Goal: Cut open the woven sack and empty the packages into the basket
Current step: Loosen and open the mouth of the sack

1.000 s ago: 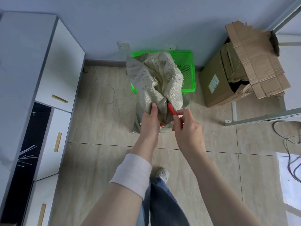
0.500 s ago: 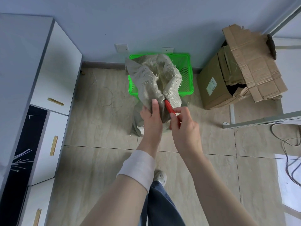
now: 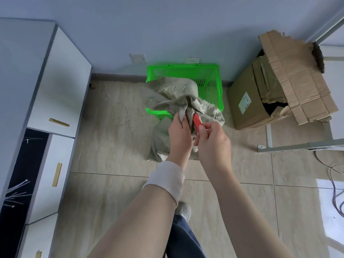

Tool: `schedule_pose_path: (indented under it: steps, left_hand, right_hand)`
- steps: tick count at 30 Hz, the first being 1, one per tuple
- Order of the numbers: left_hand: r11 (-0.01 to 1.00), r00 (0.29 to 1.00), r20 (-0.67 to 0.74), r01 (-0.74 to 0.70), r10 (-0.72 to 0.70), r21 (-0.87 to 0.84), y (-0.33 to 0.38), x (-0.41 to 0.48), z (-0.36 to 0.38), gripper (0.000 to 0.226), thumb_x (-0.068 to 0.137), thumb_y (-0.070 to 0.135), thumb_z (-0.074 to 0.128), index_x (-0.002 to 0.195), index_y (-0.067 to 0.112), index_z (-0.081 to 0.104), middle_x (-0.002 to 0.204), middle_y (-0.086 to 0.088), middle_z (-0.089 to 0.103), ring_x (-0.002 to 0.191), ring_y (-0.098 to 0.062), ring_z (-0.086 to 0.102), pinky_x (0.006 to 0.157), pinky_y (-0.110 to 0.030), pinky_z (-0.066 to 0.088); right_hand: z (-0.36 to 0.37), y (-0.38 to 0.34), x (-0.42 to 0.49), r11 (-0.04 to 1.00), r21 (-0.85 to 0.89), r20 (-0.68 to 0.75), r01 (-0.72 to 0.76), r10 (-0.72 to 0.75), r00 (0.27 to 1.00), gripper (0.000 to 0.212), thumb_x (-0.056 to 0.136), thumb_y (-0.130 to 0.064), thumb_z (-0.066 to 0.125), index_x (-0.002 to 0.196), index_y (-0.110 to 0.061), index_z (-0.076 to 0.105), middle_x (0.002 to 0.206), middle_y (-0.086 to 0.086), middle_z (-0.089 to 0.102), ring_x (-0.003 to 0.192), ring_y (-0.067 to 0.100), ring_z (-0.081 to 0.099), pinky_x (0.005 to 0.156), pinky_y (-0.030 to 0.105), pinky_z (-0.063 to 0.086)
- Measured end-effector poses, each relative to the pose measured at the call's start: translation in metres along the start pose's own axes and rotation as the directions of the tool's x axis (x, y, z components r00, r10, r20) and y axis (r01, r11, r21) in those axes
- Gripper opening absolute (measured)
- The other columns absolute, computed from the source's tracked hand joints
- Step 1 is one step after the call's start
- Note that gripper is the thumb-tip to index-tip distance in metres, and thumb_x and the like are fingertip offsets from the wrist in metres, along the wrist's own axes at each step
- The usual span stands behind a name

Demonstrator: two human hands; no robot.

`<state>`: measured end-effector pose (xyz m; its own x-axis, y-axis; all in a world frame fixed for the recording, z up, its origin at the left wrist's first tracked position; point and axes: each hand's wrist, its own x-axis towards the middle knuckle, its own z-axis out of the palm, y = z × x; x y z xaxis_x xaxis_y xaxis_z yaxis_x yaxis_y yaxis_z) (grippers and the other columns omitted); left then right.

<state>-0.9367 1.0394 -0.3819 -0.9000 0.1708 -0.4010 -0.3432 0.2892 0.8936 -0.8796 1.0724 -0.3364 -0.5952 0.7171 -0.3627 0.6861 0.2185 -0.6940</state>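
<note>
Woven sack neck bunched in left hand, right hand pinching red cutter (mid-cut); next: slice fully, tip into basket.

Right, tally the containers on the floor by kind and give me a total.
Green plastic basket: 1
Grey woven sack: 1
Brown cardboard box: 1
Total: 3

We see a bright green basket with little holes, a dull grey-tan sack, a red cutter, a brown cardboard box, and a beige floor.
</note>
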Motion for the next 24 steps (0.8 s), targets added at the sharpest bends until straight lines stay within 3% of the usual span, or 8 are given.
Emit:
schedule_pose_path:
  steps: [3,6,7,10,12,16,19,24]
  left_hand:
    - [0.997,1.000,0.014,-0.022,0.021,0.080,0.004,0.005,0.003,0.022,0.099,0.012,0.032,0.093,0.005,0.052,0.072,-0.003,0.053,0.072,-0.021,0.049,0.056,-0.014,0.036]
    - [0.987,1.000,-0.009,0.011,-0.010,0.163,0.004,0.016,0.000,0.033,0.100,0.018,0.031,0.119,0.003,0.053,0.109,-0.018,0.063,0.103,-0.030,0.057,0.077,-0.025,0.036]
    - [0.983,1.000,-0.012,0.025,-0.023,0.181,0.003,0.019,0.000,0.034,0.100,0.019,0.031,0.122,0.003,0.052,0.113,-0.019,0.062,0.107,-0.031,0.056,0.078,-0.026,0.035]
    - [0.981,1.000,0.021,0.009,-0.014,0.194,0.005,0.018,0.003,0.033,0.100,0.015,0.032,0.122,0.003,0.052,0.114,-0.019,0.062,0.107,-0.030,0.056,0.073,-0.020,0.033]
    - [0.980,0.999,0.041,-0.004,-0.004,0.197,0.005,0.019,0.005,0.031,0.099,0.013,0.032,0.119,0.001,0.053,0.111,-0.020,0.062,0.105,-0.031,0.056,0.075,-0.024,0.035]
    - [0.983,0.999,0.002,0.037,-0.038,0.180,0.004,0.026,0.000,0.036,0.101,0.020,0.030,0.122,0.002,0.052,0.115,-0.020,0.061,0.109,-0.031,0.055,0.071,-0.016,0.030]
    - [0.983,1.000,0.019,0.015,-0.019,0.185,0.001,0.013,0.001,0.032,0.100,0.015,0.031,0.118,0.000,0.053,0.109,-0.020,0.062,0.099,-0.028,0.057,0.066,-0.015,0.029]
    - [0.983,0.999,-0.028,0.041,-0.037,0.181,0.003,0.017,0.000,0.034,0.100,0.017,0.031,0.120,0.001,0.053,0.112,-0.019,0.062,0.107,-0.030,0.056,0.074,-0.020,0.034]
  right_hand:
    - [0.004,-0.004,0.013,0.998,0.031,-0.003,-0.055,0.055,0.998,0.022,0.097,-0.022,0.041,0.107,-0.007,0.055,0.095,0.016,0.069,0.093,0.033,0.060,0.076,0.039,0.047]
    - [0.007,-0.005,0.010,0.998,0.062,-0.022,-0.029,0.031,0.999,0.021,0.096,-0.023,0.043,0.103,-0.007,0.056,0.091,0.016,0.068,0.088,0.033,0.060,0.074,0.040,0.048]
    - [0.008,-0.005,0.009,0.997,0.074,-0.026,-0.022,0.024,0.999,0.021,0.096,-0.022,0.044,0.102,-0.007,0.057,0.090,0.016,0.068,0.086,0.033,0.061,0.074,0.041,0.049]
    - [0.008,-0.003,0.020,0.994,0.081,-0.024,-0.074,0.077,0.997,0.021,0.095,-0.023,0.045,0.103,-0.008,0.058,0.092,0.015,0.069,0.088,0.031,0.061,0.076,0.040,0.049]
    - [0.007,-0.003,0.027,0.988,0.110,-0.009,-0.110,0.112,0.994,0.021,0.095,-0.024,0.046,0.103,-0.010,0.058,0.093,0.015,0.069,0.084,0.029,0.060,0.075,0.037,0.049]
    - [0.002,-0.003,0.017,0.984,0.159,0.018,-0.074,0.072,0.997,0.014,0.095,-0.021,0.047,0.095,-0.012,0.058,0.068,0.003,0.063,0.058,0.015,0.051,0.063,0.030,0.043]
    - [0.003,0.001,0.019,0.975,0.189,0.009,-0.114,0.114,0.993,0.015,0.095,-0.021,0.047,0.093,-0.011,0.058,0.063,0.001,0.059,0.052,0.012,0.048,0.060,0.027,0.040]
    - [0.006,0.001,0.015,0.972,0.214,0.009,-0.101,0.101,0.995,0.012,0.095,-0.021,0.046,0.090,-0.016,0.055,0.059,-0.003,0.058,0.045,0.004,0.049,0.049,0.016,0.040]
